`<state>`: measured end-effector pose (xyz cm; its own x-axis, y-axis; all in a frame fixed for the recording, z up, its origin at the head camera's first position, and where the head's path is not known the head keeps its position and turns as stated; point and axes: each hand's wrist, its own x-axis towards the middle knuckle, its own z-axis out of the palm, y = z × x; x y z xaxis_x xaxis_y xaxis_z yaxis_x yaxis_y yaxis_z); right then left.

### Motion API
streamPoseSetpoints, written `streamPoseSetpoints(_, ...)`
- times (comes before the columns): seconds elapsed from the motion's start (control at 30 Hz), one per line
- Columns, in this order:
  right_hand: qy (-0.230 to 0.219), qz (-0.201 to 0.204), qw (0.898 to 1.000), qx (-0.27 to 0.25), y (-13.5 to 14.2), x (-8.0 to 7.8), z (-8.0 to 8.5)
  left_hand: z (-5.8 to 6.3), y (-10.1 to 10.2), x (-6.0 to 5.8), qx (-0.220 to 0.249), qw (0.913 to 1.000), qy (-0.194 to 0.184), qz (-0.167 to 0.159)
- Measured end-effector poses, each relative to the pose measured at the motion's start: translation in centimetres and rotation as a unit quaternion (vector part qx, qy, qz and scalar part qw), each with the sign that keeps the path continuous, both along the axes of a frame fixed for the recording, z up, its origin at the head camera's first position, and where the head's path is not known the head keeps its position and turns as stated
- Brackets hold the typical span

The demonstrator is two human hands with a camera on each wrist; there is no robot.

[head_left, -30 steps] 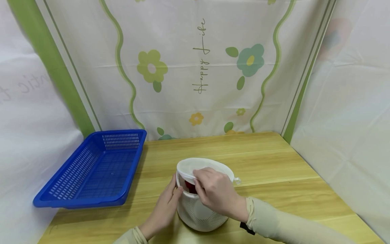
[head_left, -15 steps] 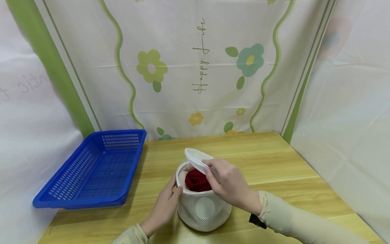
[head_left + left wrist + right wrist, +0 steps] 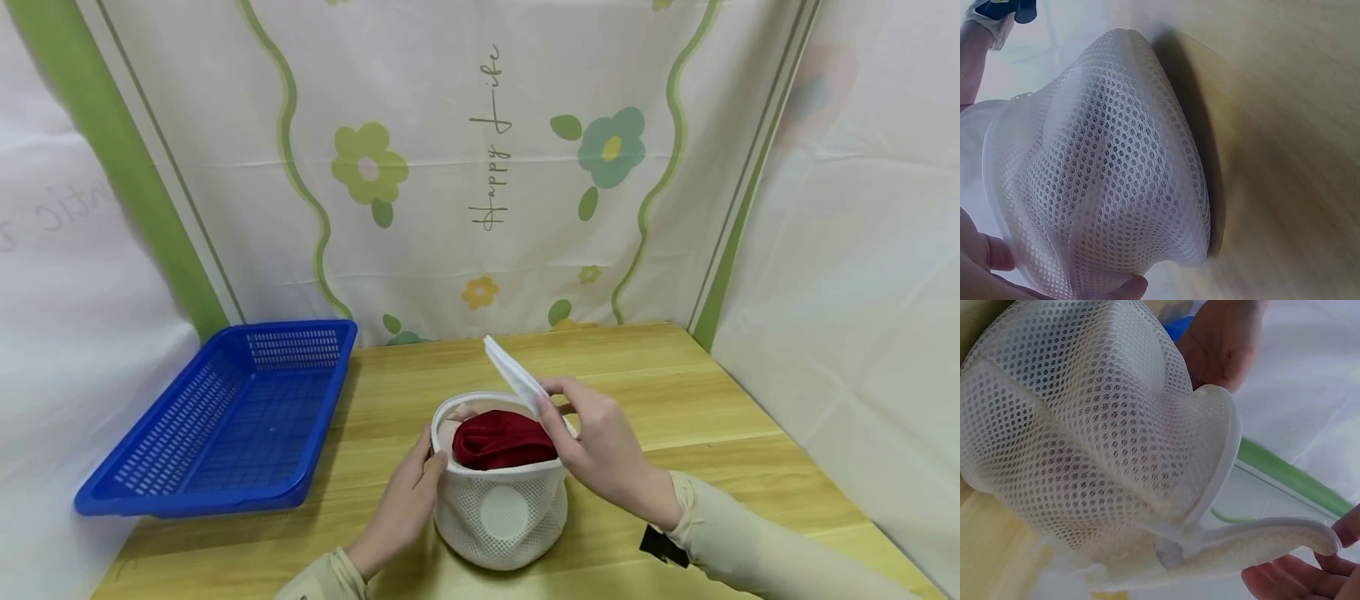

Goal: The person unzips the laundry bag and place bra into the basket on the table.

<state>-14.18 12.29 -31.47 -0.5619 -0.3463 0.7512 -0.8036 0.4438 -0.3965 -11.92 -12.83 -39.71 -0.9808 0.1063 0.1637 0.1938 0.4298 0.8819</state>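
A white mesh laundry bag [image 3: 504, 517] stands upright on the table at the front middle, its round zip lid [image 3: 513, 371] lifted steeply on the right side. Inside lies folded dark red cloth [image 3: 498, 442], with pale pink material [image 3: 447, 429] beside it. My left hand [image 3: 405, 504] holds the bag's left rim, thumb over the edge. In the left wrist view its fingers [image 3: 1129, 289] press into the mesh [image 3: 1116, 156]. My right hand [image 3: 603, 442] pinches the lid's edge; the right wrist view shows the lid [image 3: 1260, 544] between thumb and fingers.
A blue plastic basket [image 3: 318, 446] with slotted sides sits on the left of the wooden table [image 3: 660, 400]. Printed white curtains [image 3: 435, 242] enclose the back and both sides. A black band [image 3: 663, 546] shows under my right wrist.
My right hand has drawn the lid up and to the right, swinging it from nearly flat to steep. The red cloth has come into full view. The left hand stays at the rim.
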Motion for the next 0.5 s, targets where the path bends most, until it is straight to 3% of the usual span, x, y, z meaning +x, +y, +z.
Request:
streamPoseSetpoints(0.27, -0.016, -0.018, 0.999, -0.041, 1.8, 0.2, -0.2, 0.0, 0.0, -0.1, -0.002, 1.0, -0.002, -0.008)
streamPoseSetpoints(0.5, -0.056, -0.026, 0.994, -0.087, 3.0, 0.3, -0.6, -0.1, 0.0, -0.4, 0.0, 0.9999, 0.0, -0.01)
